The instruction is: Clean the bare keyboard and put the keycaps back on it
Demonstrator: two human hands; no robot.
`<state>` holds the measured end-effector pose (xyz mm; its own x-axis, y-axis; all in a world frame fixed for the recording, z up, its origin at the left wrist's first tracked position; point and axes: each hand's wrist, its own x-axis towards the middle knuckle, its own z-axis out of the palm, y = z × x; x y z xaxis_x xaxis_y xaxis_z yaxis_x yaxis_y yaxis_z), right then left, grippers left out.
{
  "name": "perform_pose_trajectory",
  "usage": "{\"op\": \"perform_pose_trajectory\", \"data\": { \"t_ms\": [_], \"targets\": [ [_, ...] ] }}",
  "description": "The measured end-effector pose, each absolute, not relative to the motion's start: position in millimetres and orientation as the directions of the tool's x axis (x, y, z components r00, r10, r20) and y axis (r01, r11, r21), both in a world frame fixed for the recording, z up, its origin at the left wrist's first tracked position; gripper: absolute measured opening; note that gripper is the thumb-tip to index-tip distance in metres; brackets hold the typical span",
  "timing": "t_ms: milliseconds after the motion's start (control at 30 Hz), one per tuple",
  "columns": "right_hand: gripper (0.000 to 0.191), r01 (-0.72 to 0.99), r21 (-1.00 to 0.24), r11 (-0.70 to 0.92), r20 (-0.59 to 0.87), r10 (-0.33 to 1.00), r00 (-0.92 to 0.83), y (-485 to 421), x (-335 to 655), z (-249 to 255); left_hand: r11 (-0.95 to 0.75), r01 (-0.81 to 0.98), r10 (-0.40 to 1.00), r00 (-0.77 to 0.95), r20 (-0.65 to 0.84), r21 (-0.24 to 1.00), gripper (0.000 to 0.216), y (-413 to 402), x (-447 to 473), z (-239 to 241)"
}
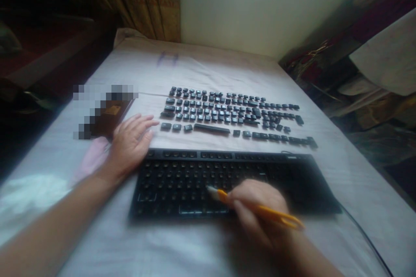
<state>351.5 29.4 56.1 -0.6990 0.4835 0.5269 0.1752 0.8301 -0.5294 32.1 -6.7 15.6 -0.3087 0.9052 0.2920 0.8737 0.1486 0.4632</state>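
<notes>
A black keyboard point(286, 181) with its keycaps off lies across the near part of the cloth-covered surface. My right hand point(260, 199) is closed round a yellow-orange brush point(276, 215), its pale tip over the middle of the keyboard's bare key posts. Resting by the keyboard's upper left corner, my left hand point(134, 136) has its fingers stretched out and holds nothing. Beyond the keyboard, loose black keycaps point(214, 114) lie in rows, with a long space bar point(212, 129) in the nearest row. Whether the brush tip touches the board is too blurred to tell.
A pink cloth point(91, 158) lies beside my left wrist, near a dark brown object point(110, 117) that is partly pixelated. The keyboard's cable point(365, 233) trails off at lower right. A curtain point(146, 4) and a pale wall point(234, 8) stand behind; hanging fabrics point(386, 52) are at right.
</notes>
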Motion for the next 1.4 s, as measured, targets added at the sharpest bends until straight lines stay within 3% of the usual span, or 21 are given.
{"op": "perform_pose_trajectory", "data": {
  "t_ms": [333, 533, 1400],
  "targets": [
    [0.027, 0.068, -0.6, 0.797, 0.583, 0.493, -0.646, 29.1, 351.8, 51.9, 0.153, 0.872, 0.902, -0.316, 0.295, 0.465, 0.043, -6.0, 32.9, 16.5],
    [0.027, 0.092, -0.621, 0.778, 0.561, 0.523, -0.641, 27.8, 354.0, 57.3, 0.159, 0.874, 0.907, -0.314, 0.282, 0.46, 0.044, -6.4, 32.3, 15.8],
    [0.022, 0.045, -0.606, 0.794, 0.537, 0.45, -0.713, 26.1, 346.1, 54.2, 0.164, 0.869, 0.906, -0.319, 0.277, 0.467, 0.042, -7.3, 34.2, 16.7]
  ]
}}
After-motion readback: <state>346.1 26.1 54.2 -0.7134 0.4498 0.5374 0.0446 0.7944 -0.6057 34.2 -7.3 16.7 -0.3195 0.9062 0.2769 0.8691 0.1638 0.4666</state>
